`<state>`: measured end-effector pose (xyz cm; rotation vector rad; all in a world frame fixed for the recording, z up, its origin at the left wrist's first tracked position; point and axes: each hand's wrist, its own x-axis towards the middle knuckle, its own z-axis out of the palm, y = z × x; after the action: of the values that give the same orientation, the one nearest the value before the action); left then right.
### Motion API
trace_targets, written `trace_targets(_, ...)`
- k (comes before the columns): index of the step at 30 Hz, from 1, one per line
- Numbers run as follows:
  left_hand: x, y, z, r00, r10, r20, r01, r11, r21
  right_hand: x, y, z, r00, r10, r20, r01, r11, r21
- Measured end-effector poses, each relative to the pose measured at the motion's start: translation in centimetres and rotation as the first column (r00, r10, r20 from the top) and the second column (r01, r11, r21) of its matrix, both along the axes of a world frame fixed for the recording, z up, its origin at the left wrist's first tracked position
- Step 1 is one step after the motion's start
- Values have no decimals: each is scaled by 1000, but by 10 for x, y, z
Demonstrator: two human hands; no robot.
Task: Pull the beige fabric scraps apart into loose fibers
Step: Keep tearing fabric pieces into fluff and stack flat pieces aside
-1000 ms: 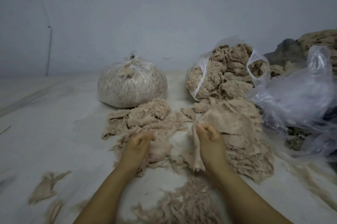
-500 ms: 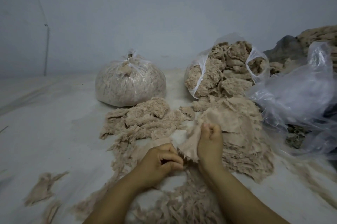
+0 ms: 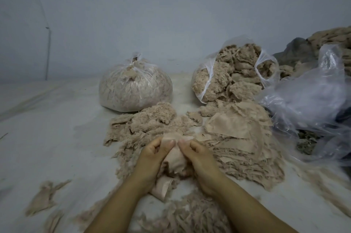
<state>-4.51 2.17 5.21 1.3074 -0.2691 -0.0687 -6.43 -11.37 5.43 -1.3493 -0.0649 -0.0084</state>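
A beige fabric scrap [image 3: 173, 158] hangs between my two hands at the centre of the floor. My left hand [image 3: 152, 156] pinches its top edge from the left and my right hand [image 3: 197, 156] pinches it from the right, thumbs nearly touching. The scrap's lower end trails down to the floor between my wrists. A pile of flat beige scraps [image 3: 239, 132] lies just right of my hands. A heap of fluffy pulled fibers [image 3: 152, 119] lies behind and to the left. More shredded fibers [image 3: 186, 215] lie in front of me.
A tied plastic bag of fibers [image 3: 134, 88] stands at the back left. An open bag of fluffy scraps [image 3: 233, 77] stands at the back right. Crumpled clear plastic [image 3: 311, 98] fills the right side. Small stray scraps [image 3: 43, 196] lie on the white floor [image 3: 47, 128] at left.
My left hand came over from the fiber heap and took the scrap's edge. Both hands have risen and closed together, now gripping the scrap side by side.
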Motion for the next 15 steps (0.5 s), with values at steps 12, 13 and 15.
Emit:
trace_targets(12,19,22,-3,851,503,152,-526,813,251,23,-32,21,841,-536,75,538,843,-3)
trace_targets(13,22,27,-4,816,533,221,-577,749,324,29,-45,30,786,-605,126,616,785,-65)
trace_targets(15,25,35,-7,806,505,310,-592,666,454,40,-69,45,722,-662,201,692,697,-191)
